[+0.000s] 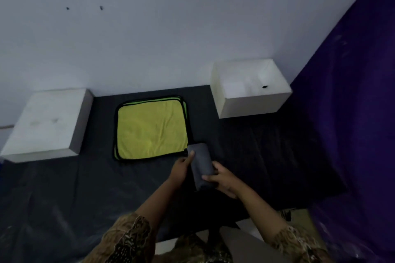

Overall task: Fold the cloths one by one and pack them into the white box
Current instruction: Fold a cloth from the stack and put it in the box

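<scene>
Above the dark mat (64, 188), both hands grip a folded grey cloth (201, 162).

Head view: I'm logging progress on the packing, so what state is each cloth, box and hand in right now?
Grey cloth: folded into a narrow bundle, held above the dark surface.
Yellow cloths: unfolded, stacked flat.
Right white box: open on top; contents unclear.
Left white box: top looks closed, nothing on it.
Left hand: gripping the grey cloth's left side.
Right hand: gripping its near end.
</scene>
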Available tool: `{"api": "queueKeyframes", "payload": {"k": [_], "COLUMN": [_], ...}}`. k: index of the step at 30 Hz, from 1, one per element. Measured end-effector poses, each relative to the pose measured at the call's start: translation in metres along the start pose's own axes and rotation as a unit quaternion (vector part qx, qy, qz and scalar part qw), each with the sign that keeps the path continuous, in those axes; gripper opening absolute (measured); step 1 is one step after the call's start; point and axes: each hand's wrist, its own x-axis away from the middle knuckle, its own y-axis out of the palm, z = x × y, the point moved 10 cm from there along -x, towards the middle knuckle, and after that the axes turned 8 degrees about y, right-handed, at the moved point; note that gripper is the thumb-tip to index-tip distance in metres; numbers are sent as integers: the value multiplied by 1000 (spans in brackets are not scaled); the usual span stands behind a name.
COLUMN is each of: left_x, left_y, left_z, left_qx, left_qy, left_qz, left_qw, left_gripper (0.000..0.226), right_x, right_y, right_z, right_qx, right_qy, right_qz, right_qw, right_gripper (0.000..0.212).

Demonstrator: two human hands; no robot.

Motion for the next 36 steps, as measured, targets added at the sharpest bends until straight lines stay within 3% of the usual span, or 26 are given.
{"api": "queueKeyframes", "payload": {"k": [6,11,14,16,19,21,25,28,30,36], "left_x": [-42,-82,-107,-123,-143,-163,-208,-242,-262,-304], "left_y": [36,80,113,143,183,199,218,232,239,264], "left_z": [96,172,218,241,268,285,292,279,266,235], "left_qx": [0,29,41,79,115,125,129,124,122,58], "left_qy": [115,163,164,132,107,123,108,75,45,1], "left_qz": [29,42,24,-25,-96,-88,-33,-8,17,35], "left_qw": [993,985,985,988,983,981,985,989,991,998], "left_gripper": [43,44,46,37,41,33,16,14,22,19], "right_x": [24,36,40,40,32,22,1,-13,-26,-72], "right_y": [-51,-105,-146,-179,-224,-252,-300,-355,-380,-398], "right_z": [-77,-148,-200,-234,-274,-294,-330,-359,-365,-349], "right_qx": [-13,-14,20,25,38,48,96,194,224,184], "right_qy": [-41,-55,-93,-125,-150,-145,-146,-212,-233,-245], "right_qz": [36,36,69,103,122,116,150,305,359,321], "right_qw": [998,998,993,986,980,981,973,908,876,896], "right_gripper": [40,41,38,46,58,54,36,25,23,23]}}
